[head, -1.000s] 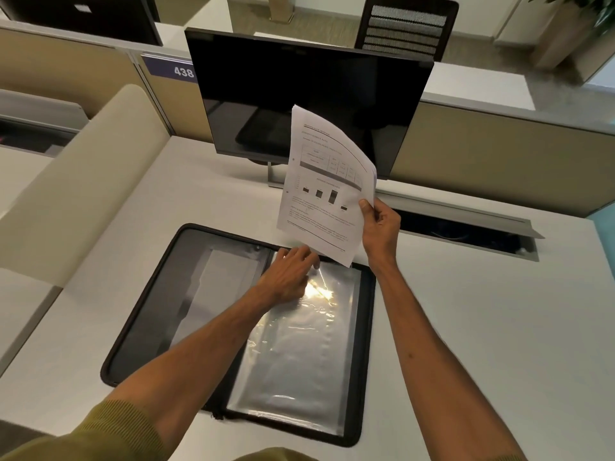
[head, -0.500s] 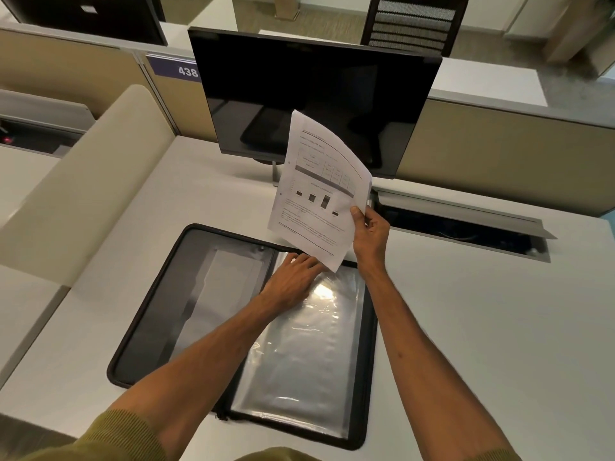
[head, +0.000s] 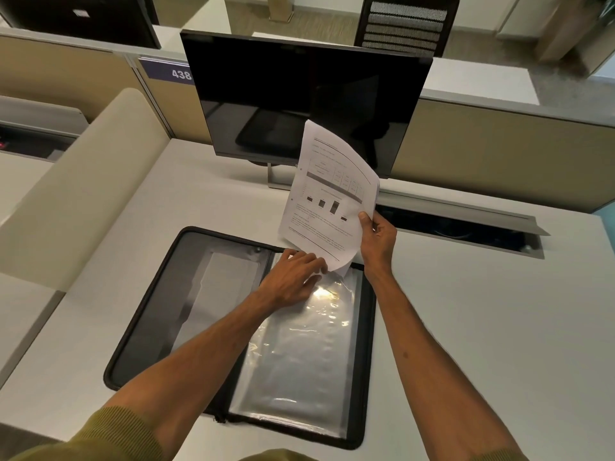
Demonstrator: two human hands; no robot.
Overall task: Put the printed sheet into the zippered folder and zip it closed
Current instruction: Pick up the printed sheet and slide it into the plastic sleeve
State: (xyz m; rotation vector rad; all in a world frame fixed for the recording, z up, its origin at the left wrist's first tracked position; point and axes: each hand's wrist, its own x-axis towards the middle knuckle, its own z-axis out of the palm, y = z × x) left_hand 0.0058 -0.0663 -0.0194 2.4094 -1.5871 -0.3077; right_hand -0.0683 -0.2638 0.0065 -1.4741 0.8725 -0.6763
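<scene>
The black zippered folder [head: 143, 314] lies open flat on the desk, a grey pocket on its left half and a shiny clear plastic sleeve [head: 299, 354] on its right half. My right hand [head: 377, 239] pinches the printed sheet [head: 327, 194] by its lower right edge and holds it nearly upright above the folder's far edge. The sheet's bottom corner touches the top of the sleeve. My left hand [head: 293, 279] rests on the sleeve's top edge, fingers at its opening beside the sheet's corner.
A dark monitor [head: 299, 98] stands just behind the folder. A cable tray slot [head: 466, 227] runs along the desk's back right. A beige padded divider [head: 76, 194] borders the left side. Partition walls and a chair [head: 406, 24] lie beyond.
My right hand has lowered the sheet toward the folder until its bottom corner meets the top of the sleeve. My left hand has stayed at the sleeve's opening.
</scene>
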